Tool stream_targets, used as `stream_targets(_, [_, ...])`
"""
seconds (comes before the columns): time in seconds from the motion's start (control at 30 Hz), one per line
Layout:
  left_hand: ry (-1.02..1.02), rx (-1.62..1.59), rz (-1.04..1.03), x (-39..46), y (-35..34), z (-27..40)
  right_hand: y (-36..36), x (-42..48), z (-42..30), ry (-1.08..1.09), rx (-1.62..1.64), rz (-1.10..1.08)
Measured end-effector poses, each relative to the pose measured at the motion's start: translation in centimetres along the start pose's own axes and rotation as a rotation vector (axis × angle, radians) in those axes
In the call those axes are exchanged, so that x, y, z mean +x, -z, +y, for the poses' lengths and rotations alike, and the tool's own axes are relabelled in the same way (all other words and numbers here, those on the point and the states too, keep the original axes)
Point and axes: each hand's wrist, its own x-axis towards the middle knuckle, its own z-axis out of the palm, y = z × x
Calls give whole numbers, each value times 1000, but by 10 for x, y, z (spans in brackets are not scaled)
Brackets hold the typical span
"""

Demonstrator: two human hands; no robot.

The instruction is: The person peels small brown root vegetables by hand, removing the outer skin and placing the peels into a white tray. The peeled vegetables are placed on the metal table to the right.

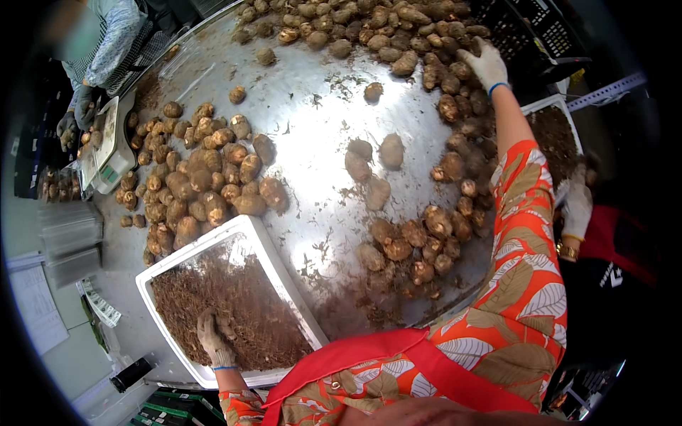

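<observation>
My left hand, in a knit work glove with a blue cuff edge, is over the white tray at lower left. Brown fibrous scrapings and dirt fill much of that tray. Its fingers point down at the debris, and whether they hold something is unclear. At the upper right my right hand, gloved alike, reaches onto a long heap of hairy brown taro corms. Thumb and fingers are apart there, touching the corms. Nearer me lies a cluster of partly trimmed corms.
Cleaned corms are heaped left on the metal table, near a scale and clear plastic containers. A co-worker's gloved hands are beyond the scale. Another person's gloved hand is beside a second tray; a black crate stands behind.
</observation>
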Motion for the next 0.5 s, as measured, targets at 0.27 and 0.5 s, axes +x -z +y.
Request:
stream_targets(0.27, [-16, 55, 155, 8, 12, -13, -103, 78, 62, -79, 291, 4])
stream_targets(0.5, [34, -75, 343, 10, 14, -24, -87, 58, 27, -153, 559, -229])
